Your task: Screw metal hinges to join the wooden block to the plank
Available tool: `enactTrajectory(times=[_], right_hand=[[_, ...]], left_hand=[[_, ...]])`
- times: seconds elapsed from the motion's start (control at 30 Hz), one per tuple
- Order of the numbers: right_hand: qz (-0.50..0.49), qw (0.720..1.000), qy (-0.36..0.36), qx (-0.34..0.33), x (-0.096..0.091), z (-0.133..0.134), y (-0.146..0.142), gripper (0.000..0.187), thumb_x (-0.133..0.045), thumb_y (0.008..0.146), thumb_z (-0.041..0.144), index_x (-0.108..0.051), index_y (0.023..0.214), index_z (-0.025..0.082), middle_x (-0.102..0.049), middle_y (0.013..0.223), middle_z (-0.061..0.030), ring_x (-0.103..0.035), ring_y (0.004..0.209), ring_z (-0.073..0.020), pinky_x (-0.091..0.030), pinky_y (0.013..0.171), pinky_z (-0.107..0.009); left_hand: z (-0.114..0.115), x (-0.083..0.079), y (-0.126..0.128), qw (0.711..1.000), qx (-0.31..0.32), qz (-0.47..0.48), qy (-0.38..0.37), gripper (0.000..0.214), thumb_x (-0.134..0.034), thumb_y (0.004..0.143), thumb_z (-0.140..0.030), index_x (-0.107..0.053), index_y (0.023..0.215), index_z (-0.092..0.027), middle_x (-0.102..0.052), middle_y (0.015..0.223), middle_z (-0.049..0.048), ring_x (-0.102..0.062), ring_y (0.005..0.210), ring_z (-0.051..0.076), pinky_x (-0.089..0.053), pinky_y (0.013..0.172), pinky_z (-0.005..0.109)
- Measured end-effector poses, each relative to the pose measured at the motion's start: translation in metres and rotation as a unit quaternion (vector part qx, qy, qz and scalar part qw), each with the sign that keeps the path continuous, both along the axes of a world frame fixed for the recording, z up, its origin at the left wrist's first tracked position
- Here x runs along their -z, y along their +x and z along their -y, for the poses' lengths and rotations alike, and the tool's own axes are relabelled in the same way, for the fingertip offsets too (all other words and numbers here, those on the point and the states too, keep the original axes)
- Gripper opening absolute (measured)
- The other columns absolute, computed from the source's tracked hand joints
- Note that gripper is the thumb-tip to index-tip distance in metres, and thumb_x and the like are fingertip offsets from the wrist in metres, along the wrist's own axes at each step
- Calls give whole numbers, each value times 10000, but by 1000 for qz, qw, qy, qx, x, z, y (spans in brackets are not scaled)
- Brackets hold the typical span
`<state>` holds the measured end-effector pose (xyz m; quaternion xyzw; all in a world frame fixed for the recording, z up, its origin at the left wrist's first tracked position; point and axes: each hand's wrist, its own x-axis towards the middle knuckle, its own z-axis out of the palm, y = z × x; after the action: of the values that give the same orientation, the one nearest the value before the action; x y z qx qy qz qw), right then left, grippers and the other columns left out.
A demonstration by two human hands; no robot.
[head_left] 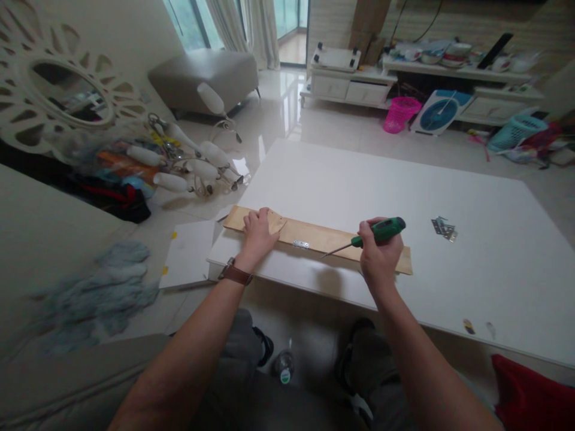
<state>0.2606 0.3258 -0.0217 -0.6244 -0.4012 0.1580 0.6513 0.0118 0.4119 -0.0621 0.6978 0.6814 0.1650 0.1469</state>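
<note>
Your green-handled screwdriver (380, 231) slants down-left, tip near the small metal hinge (301, 244) on the pale wooden board (324, 234) lying flat.

I see soft, even daylight coming from the windows (197, 18) at the far end of the room; the glass itself is blown out pale. Below them the glossy floor (287, 120) throws back a white glare. The white bench (449, 179) is bright but not clipped. The right hand (380, 254) and left hand (258, 233) cast only faint, diffuse shadows toward its near edge. The centre is fairly sharp: the screwdriver (380, 230) handle reads clean. The left edge smears, leaving the blue cloth (103, 287) and mirror (67, 96) soft. Straight lines bow outward, and the bottom of the frame lies dim.
</note>
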Motion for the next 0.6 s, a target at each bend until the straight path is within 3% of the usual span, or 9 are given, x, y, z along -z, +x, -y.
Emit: enactTrajectory(times=[0.2,0.33,0.5,0.6], right_hand=[[-10,1000,-2,-1,-1,-1,0,261,-780,832,430,-650,895,212,-644,774,6,-634,675,-150,-543,619,-298],[-7,1000,-4,-2,-1,-1,0,254,-769,840,426,-655,901,207,-641,774,1,-635,683,-150,-543,621,-296],[-3,1000,4,0,2,-2,0,268,-777,843,442,-646,901,216,-639,765,13,-627,669,-146,-541,616,-295],[4,1000,1,0,3,-2,0,266,-772,854,444,-648,912,215,-642,771,14,-630,672,-145,-538,626,-297]], left_hand=[[-2,2,1,996,14,76,46,792,-790,708,-104,-433,1410,-186,-438,1284,121,-473,1282,326,-420,1166,512],[-4,-3,2,985,3,170,40,882,-834,598,-44,-453,1382,-180,-392,1294,89,-512,1253,261,-438,1205,448],[-3,-17,0,961,-49,263,-74,708,-900,575,-104,-585,1206,-169,-486,1240,75,-588,1132,225,-556,1072,419],[0,-25,-3,905,5,379,-191,548,-888,686,-252,-615,1152,-156,-635,1174,98,-648,1016,211,-597,897,382]])
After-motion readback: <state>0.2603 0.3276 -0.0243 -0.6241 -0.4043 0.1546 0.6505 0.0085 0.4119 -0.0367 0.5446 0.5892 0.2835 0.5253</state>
